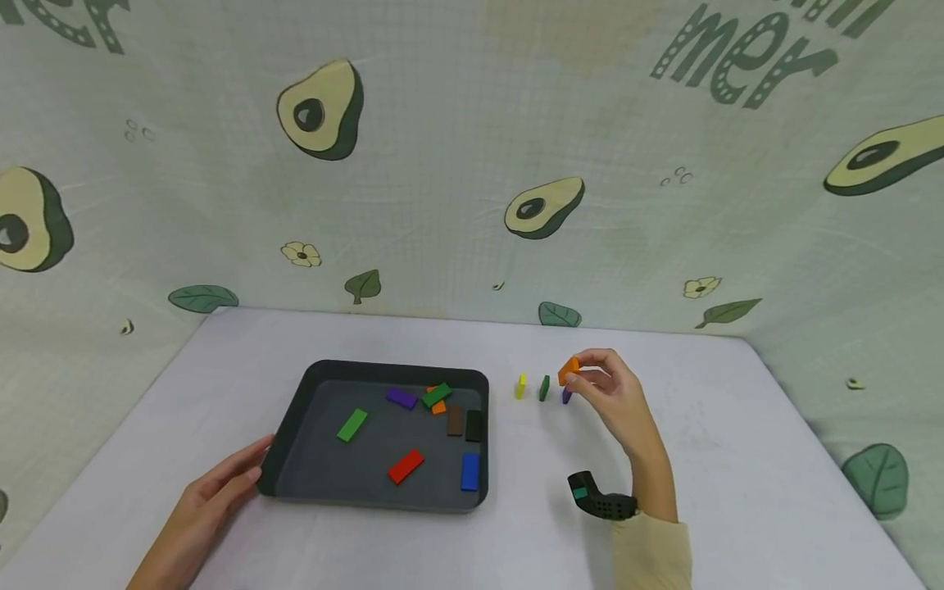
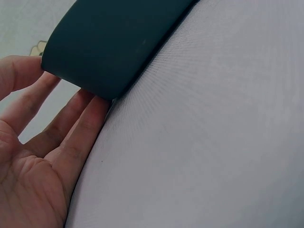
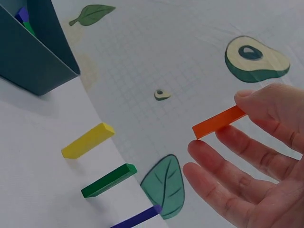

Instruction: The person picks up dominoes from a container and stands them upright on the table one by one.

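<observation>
My right hand point(image 1: 608, 397) pinches an orange block point(image 3: 219, 122) between thumb and fingertips, raised above the table. Under it in the head view, a purple block point(image 1: 566, 396) shows partly behind the fingers. Left of that, a green block point(image 1: 544, 388) and a yellow block point(image 1: 520, 386) stand on end, in a spaced row. My left hand point(image 1: 214, 500) holds the near left corner of a dark grey tray point(image 1: 369, 504). In the left wrist view its thumb is at the tray's rim and the other fingers reach the lower part of the wall.
Several blocks lie in the tray, among them a red block point(image 1: 406, 467), a blue block point(image 1: 469, 472) and a brown block point(image 1: 455, 421). A green block point(image 1: 437, 395) lies across an orange one. Patterned cloth point(image 1: 442, 164) rises behind the white table point(image 1: 560, 541).
</observation>
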